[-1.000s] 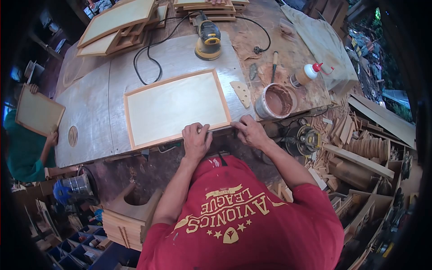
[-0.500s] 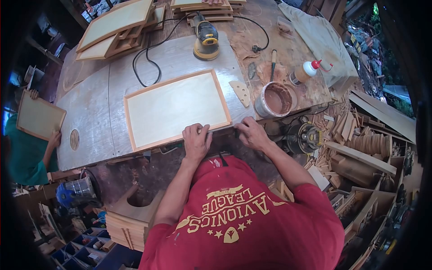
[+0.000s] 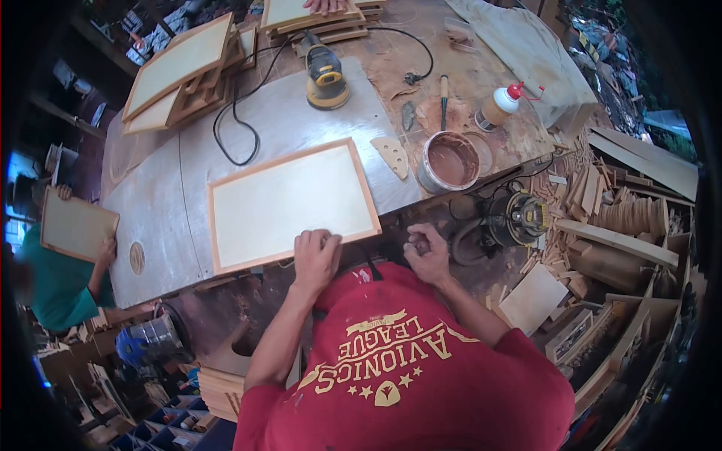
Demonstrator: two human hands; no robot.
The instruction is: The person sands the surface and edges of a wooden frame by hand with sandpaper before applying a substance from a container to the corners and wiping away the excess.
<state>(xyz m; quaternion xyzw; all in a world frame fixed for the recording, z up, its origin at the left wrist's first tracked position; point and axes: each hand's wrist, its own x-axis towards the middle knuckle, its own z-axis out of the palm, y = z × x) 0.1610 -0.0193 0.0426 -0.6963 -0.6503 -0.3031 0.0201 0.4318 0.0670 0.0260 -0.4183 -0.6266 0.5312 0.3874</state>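
A pale rectangular panel with a wooden frame [image 3: 289, 199] lies on the metal-topped part of the workbench, its near edge at the bench's front. My left hand [image 3: 316, 257] grips that near edge, fingers curled over the frame. Just off the frame's near right corner, my right hand [image 3: 427, 254] is closed in front of my body. Whatever its fingers may hold is too small to make out. Beyond the panel stands a yellow and black sander [image 3: 327, 81]. A flat wooden piece with holes [image 3: 391, 156] lies to the panel's right.
An open tub of brown paste [image 3: 426, 177], a wooden-handled tool [image 3: 444, 94] and a red-capped bottle [image 3: 496, 109] stand or lie at right. Framed panels [image 3: 180, 64] are stacked behind. A person [image 3: 56, 274] at left holds another panel [image 3: 79, 225]. A vacuum [image 3: 519, 219] stands below right.
My right hand has left the bench edge by the frame's corner and drawn back toward my body. My left hand stays on the frame. The view has shifted slightly.
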